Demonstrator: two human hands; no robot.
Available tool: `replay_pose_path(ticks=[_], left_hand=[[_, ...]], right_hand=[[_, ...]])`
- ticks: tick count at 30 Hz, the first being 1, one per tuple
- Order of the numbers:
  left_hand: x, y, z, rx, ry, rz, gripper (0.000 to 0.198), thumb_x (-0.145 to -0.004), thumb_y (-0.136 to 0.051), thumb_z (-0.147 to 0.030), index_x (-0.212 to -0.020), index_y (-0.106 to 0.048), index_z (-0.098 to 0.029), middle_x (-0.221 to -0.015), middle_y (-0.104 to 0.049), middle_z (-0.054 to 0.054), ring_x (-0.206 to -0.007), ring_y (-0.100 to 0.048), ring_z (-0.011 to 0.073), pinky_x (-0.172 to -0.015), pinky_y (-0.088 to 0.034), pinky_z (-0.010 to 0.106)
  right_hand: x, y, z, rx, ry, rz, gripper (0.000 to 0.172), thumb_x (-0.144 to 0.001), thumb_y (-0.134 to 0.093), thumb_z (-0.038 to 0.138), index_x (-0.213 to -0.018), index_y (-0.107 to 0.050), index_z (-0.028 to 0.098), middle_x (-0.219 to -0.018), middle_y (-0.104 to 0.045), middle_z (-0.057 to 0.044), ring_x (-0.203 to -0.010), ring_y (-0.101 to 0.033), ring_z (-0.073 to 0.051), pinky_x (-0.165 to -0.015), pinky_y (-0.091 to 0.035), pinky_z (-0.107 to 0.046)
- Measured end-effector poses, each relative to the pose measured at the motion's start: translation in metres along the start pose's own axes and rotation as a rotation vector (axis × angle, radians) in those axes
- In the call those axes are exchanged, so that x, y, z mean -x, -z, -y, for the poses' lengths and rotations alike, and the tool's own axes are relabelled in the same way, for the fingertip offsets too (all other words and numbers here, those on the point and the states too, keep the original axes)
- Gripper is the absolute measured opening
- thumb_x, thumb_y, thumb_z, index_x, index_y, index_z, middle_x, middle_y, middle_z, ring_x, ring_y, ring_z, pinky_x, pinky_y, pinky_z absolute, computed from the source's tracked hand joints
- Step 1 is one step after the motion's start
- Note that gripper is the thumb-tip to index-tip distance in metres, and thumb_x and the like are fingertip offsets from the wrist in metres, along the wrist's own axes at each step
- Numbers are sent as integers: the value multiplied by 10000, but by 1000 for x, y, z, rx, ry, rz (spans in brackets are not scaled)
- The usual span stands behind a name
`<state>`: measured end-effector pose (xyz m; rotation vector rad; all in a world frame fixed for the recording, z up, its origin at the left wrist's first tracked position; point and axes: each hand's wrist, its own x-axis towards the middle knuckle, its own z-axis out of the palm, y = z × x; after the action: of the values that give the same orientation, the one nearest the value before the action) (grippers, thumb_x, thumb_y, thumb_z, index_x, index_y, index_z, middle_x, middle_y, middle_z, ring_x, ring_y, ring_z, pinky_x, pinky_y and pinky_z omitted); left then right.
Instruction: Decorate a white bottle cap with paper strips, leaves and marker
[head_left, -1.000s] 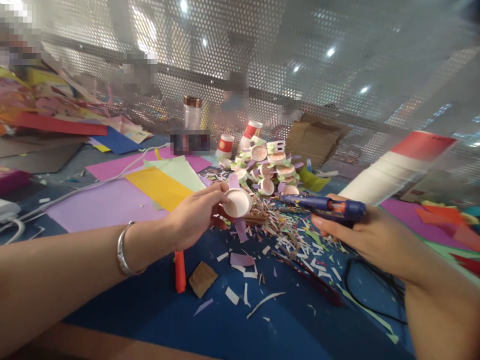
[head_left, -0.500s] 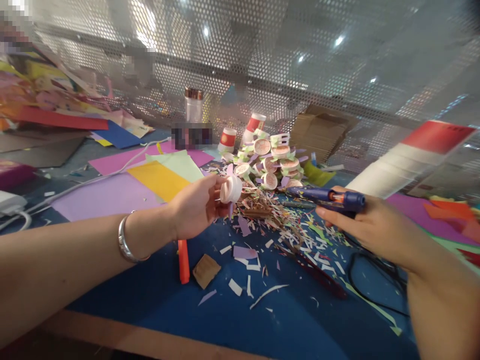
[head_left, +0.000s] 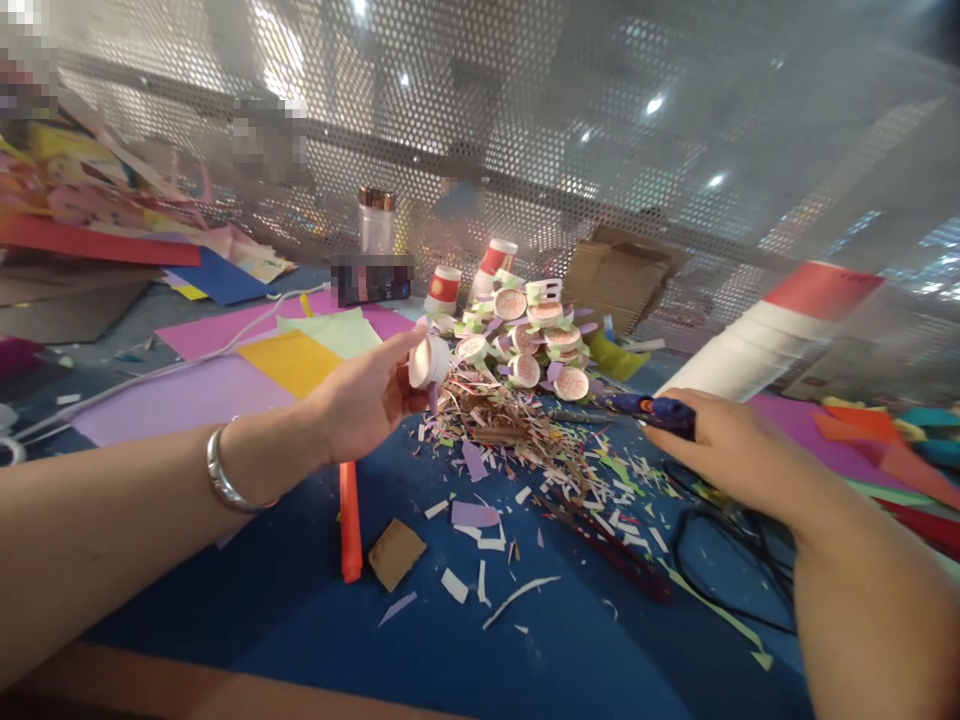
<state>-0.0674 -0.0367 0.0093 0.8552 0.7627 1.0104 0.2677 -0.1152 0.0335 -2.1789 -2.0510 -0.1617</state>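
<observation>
Now turned side-on, the small white cup (head_left: pixel 430 361), pinched by the left hand (head_left: pixel 356 405) beside the scrap heap (head_left: pixel 501 408), sits farther from the right hand's (head_left: pixel 739 445) gripped glue gun (head_left: pixel 664 412); gluing seems paused

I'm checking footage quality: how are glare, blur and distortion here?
Head view: bright spots glare at the mesh wall; the paper pile, far left, is smeared; the cup stack at right slants, perhaps from lens distortion; the left hand is clearer.

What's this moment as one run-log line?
left hand: holds white round piece; right hand: holds blue tool; ahead: heaped round pieces; table: paper scraps
</observation>
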Motion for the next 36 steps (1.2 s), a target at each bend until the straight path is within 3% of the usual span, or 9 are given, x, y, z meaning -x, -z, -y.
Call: replay_pose_path(ticks=[6,11,16,20,26,31,33,36], left_hand=[[-2,11,4,-370,-60,189,174,-896,-666,-270,-811,-686,-121,-730,-641,34,-581,-573,109,-501,-467,212],[1,16,0,-818,-205,266,284,-925,-600,-405,-776,-644,-168,-647,-597,-4,-551,-527,106,-484,-376,219],[-1,22,-5,-1233,-262,334,424,-900,-565,-493,-616,-479,-189,-565,-421,-42,-547,-398,105,-522,-293,253],[-2,27,-6,-1558,-299,395,413,-873,-564,-495,-605,-493,-189,-594,-487,-12,-579,-408,127,-561,-289,286],[2,31,-7,-1545,-254,335,321,-834,-638,-506,-858,-680,-190,-733,-663,29,-626,-544,154,-577,-334,275],[4,34,-4,-1513,-469,131,317,-847,-669,-513,-973,-680,-222,-733,-681,31,-598,-533,171,-558,-289,285],[6,30,-1,-1555,-584,162,260,-912,-606,-444,-1037,-675,-226,-866,-702,49,-721,-590,198,-627,-353,296],[12,18,7,-1624,-776,347,240,-978,-504,-311,-1063,-698,-198,-1027,-687,86,-988,-601,249,-843,-428,349]], right_hand=[[-2,-6,-3,76,46,46,91,-864,-550,260,-821,-618,218,-830,-738,-100,-766,-688,-272,-681,-459,-344],[-6,-10,-7,108,80,42,111,-843,-589,281,-891,-660,210,-928,-757,-97,-849,-715,-295,-726,-504,-360],[-6,-11,-11,131,112,1,164,-860,-569,309,-935,-669,203,-978,-752,-113,-890,-718,-318,-753,-518,-390],[-7,-16,-14,125,136,4,175,-855,-580,316,-952,-671,202,-997,-749,-114,-893,-718,-309,-747,-522,-384],[-8,-25,-16,100,170,81,141,-804,-647,294,-915,-658,208,-930,-748,-87,-837,-722,-281,-701,-510,-351],[-4,-24,-14,91,166,138,157,-773,-674,289,-908,-665,210,-946,-766,-99,-846,-726,-301,-683,-510,-359],[-3,-23,-13,81,158,151,202,-757,-686,277,-947,-677,210,-981,-776,-101,-876,-731,-302,-712,-523,-363],[-1,-23,-11,68,143,176,251,-722,-703,253,-968,-692,202,-965,-784,-96,-850,-738,-290,-730,-540,-365]])
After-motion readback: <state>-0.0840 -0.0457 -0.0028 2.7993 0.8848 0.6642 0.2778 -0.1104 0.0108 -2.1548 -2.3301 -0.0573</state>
